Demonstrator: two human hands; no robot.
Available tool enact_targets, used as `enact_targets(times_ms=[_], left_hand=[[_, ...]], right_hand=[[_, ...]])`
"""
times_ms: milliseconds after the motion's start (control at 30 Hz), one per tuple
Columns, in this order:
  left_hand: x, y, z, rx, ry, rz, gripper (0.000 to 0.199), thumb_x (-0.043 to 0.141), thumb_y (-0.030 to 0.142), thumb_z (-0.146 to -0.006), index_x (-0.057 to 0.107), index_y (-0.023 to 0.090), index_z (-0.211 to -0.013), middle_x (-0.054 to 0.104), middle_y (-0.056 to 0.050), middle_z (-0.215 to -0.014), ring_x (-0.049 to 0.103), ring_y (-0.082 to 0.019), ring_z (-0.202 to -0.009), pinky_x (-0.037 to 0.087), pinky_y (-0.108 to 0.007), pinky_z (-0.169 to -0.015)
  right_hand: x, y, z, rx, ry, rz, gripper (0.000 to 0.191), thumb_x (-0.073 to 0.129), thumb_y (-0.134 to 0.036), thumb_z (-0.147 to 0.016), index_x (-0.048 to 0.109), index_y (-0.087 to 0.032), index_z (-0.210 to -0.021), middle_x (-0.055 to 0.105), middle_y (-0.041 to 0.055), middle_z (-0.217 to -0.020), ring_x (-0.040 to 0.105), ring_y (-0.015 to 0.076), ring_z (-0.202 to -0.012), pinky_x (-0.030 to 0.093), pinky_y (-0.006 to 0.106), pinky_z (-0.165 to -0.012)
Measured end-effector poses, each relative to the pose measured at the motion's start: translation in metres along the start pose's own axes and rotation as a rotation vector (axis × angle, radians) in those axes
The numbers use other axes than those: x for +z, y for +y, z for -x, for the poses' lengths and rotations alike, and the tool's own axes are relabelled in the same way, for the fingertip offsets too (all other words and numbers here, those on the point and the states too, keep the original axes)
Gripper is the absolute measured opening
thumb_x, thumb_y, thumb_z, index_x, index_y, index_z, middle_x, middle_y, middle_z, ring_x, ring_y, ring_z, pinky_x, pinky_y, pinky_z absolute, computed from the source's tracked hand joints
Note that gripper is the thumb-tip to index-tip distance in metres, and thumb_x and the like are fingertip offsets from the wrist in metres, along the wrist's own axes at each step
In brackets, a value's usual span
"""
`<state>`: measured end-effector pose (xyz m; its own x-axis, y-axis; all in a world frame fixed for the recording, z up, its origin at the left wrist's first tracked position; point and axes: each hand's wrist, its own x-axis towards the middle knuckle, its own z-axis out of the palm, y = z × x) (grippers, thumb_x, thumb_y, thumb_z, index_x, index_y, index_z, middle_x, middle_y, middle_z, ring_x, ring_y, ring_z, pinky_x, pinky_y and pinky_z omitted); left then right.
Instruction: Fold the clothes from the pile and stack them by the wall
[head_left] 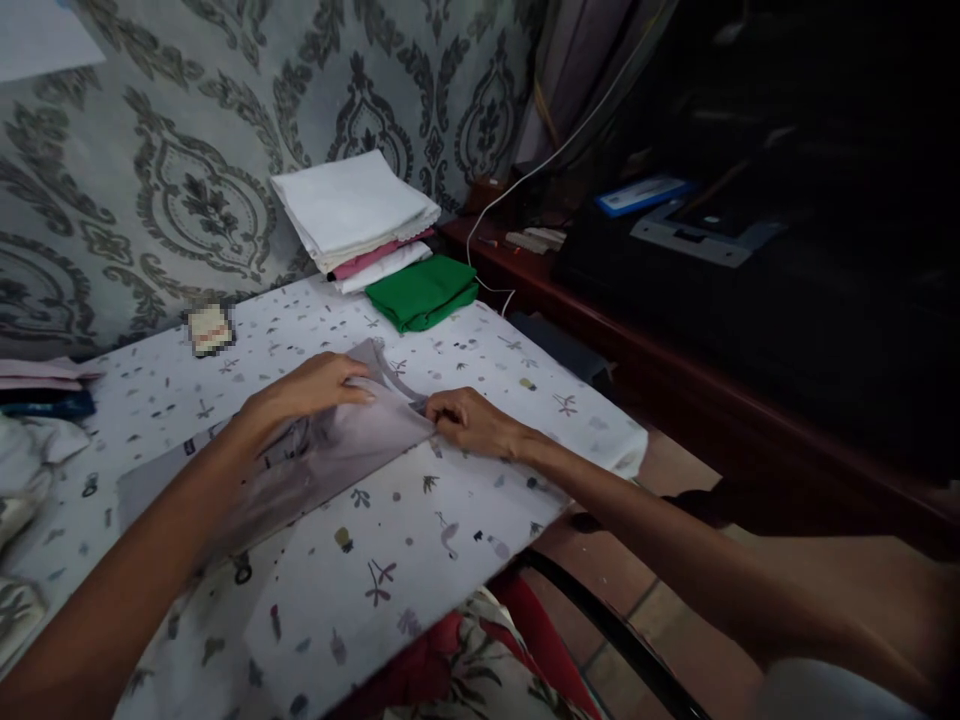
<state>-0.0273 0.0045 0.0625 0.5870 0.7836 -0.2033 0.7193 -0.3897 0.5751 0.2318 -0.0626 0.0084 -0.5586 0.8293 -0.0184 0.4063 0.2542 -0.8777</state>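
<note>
A grey-mauve shirt (322,450), folded lengthwise into a long strip, lies on the patterned white cloth (450,520) in front of me. Its neckline end points toward the upper right. My left hand (330,382) rests on the shirt near the collar, with the thumb and fingers stretched out and apart. At the shirt's right end, my right hand (472,422) is closed, its fingertips pinching the fabric by the neckline edge. Part of the shirt's left half is hidden behind my left forearm.
Folded white cloths (356,205) are stacked by the wall, with a green folded cloth (422,290) against them. More clothes (37,430) lie at the left edge. A dark red wooden furniture edge (637,370) runs along the right, with a white cable (540,168) above.
</note>
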Motion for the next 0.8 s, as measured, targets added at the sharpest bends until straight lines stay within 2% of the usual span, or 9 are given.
enact_targets(times_ms=[67, 167, 267, 400, 500, 567, 633, 700, 800], left_hand=[[-0.010, -0.006, -0.003, -0.009, -0.036, 0.009, 0.032, 0.071, 0.052, -0.071, 0.067, 0.020, -0.076, 0.064, -0.002, -0.074, 0.056, -0.019, -0.071, 0.037, -0.025, -0.060], [-0.021, -0.014, -0.006, 0.012, -0.052, 0.074, 0.031, 0.069, 0.049, -0.073, 0.063, 0.019, -0.075, 0.060, -0.002, -0.077, 0.054, -0.017, -0.070, 0.036, -0.024, -0.060], [-0.020, -0.026, -0.010, 0.028, -0.027, 0.183, 0.031, 0.065, 0.047, -0.076, 0.054, 0.019, -0.072, 0.051, 0.002, -0.070, 0.049, -0.014, -0.066, 0.035, -0.024, -0.061], [-0.003, -0.047, -0.020, -0.009, 0.157, 0.286, 0.032, 0.065, 0.049, -0.074, 0.051, 0.019, -0.074, 0.048, 0.003, -0.069, 0.045, -0.012, -0.064, 0.034, -0.024, -0.061], [0.008, -0.058, -0.026, -0.065, 0.295, 0.283, 0.036, 0.064, 0.052, -0.072, 0.054, 0.018, -0.075, 0.050, 0.003, -0.068, 0.043, -0.012, -0.062, 0.031, -0.024, -0.058], [0.010, -0.059, -0.026, -0.085, 0.336, 0.290, 0.037, 0.062, 0.055, -0.074, 0.057, 0.018, -0.078, 0.051, 0.002, -0.069, 0.044, -0.013, -0.062, 0.032, -0.025, -0.057], [0.007, -0.057, -0.023, -0.095, 0.284, 0.312, 0.039, 0.060, 0.057, -0.078, 0.059, 0.018, -0.085, 0.052, 0.001, -0.070, 0.048, -0.014, -0.063, 0.033, -0.025, -0.056], [0.001, -0.054, -0.018, -0.104, 0.161, 0.321, 0.042, 0.061, 0.057, -0.080, 0.062, 0.018, -0.096, 0.054, 0.001, -0.072, 0.051, -0.014, -0.063, 0.035, -0.025, -0.056], [-0.004, -0.051, -0.013, -0.104, 0.043, 0.293, 0.048, 0.069, 0.052, -0.075, 0.063, 0.018, -0.108, 0.056, 0.000, -0.075, 0.055, -0.016, -0.066, 0.038, -0.025, -0.057]], right_hand=[[-0.002, -0.005, 0.001, 0.024, -0.011, 0.028, 0.009, 0.054, -0.017, -0.076, 0.057, -0.020, -0.068, 0.051, -0.0044, -0.059, 0.042, 0.0102, -0.055, 0.027, 0.022, -0.050], [0.000, -0.009, 0.001, 0.058, 0.046, 0.101, 0.014, 0.058, -0.023, -0.080, 0.056, -0.020, -0.067, 0.052, -0.0035, -0.059, 0.044, 0.0109, -0.056, 0.029, 0.023, -0.051], [0.004, -0.007, 0.001, 0.063, 0.118, 0.174, 0.014, 0.054, -0.021, -0.084, 0.056, -0.020, -0.070, 0.055, -0.0030, -0.062, 0.045, 0.0109, -0.058, 0.031, 0.024, -0.055], [0.008, -0.003, 0.000, 0.063, 0.147, 0.210, 0.007, 0.055, -0.015, -0.081, 0.056, -0.021, -0.078, 0.059, -0.0027, -0.068, 0.049, 0.0112, -0.061, 0.034, 0.024, -0.058], [0.010, -0.001, 0.000, 0.080, 0.163, 0.243, 0.011, 0.055, -0.013, -0.079, 0.057, -0.021, -0.086, 0.060, -0.0028, -0.070, 0.050, 0.0116, -0.060, 0.036, 0.025, -0.059], [0.011, 0.000, 0.001, 0.090, 0.176, 0.250, 0.018, 0.056, -0.013, -0.079, 0.058, -0.022, -0.094, 0.061, -0.0029, -0.072, 0.052, 0.0121, -0.062, 0.038, 0.025, -0.061], [0.013, 0.001, 0.002, 0.088, 0.191, 0.244, 0.025, 0.056, -0.013, -0.079, 0.058, -0.022, -0.102, 0.062, -0.0030, -0.074, 0.054, 0.0124, -0.064, 0.039, 0.025, -0.062], [0.015, 0.002, 0.003, 0.077, 0.215, 0.239, 0.029, 0.055, -0.012, -0.080, 0.058, -0.022, -0.107, 0.062, -0.0027, -0.076, 0.055, 0.0125, -0.065, 0.040, 0.025, -0.063], [0.015, 0.007, 0.006, 0.051, 0.262, 0.241, 0.028, 0.055, -0.013, -0.082, 0.059, -0.022, -0.108, 0.063, -0.0014, -0.079, 0.055, 0.0126, -0.067, 0.041, 0.025, -0.064]])
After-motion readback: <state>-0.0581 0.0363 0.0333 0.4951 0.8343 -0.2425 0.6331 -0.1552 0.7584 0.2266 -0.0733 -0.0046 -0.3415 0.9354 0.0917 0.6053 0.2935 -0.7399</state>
